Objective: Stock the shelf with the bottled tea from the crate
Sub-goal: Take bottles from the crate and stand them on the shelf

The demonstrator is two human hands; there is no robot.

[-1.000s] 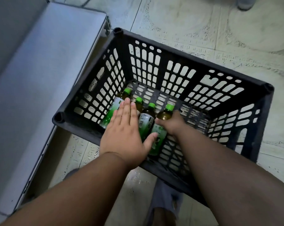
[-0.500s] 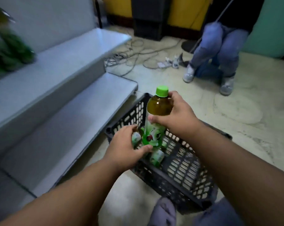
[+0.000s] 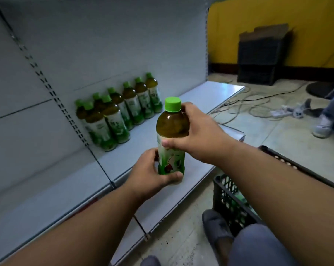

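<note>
I hold one tea bottle (image 3: 171, 125) with a green cap upright in the air in front of the grey shelf (image 3: 139, 143). My right hand (image 3: 198, 135) grips its upper body, and my left hand (image 3: 150, 173) cups its base. Several matching tea bottles (image 3: 118, 112) stand in rows at the back of the shelf, left of the held bottle. The black crate (image 3: 231, 200) sits on the floor at the lower right, mostly hidden behind my right arm; something green shows through its wall.
A lower shelf (image 3: 162, 214) juts out below the stocked one. My slippered foot (image 3: 216, 229) rests beside the crate. Cables and a power strip (image 3: 281, 112) lie on the floor to the right, near another person's shoe (image 3: 322, 125). A dark crate stack (image 3: 260, 60) stands against the yellow wall.
The bottle has been lifted from the crate up to shelf height. My left hand has moved from the crate to the bottle's base. The view has swung up toward the shelf.
</note>
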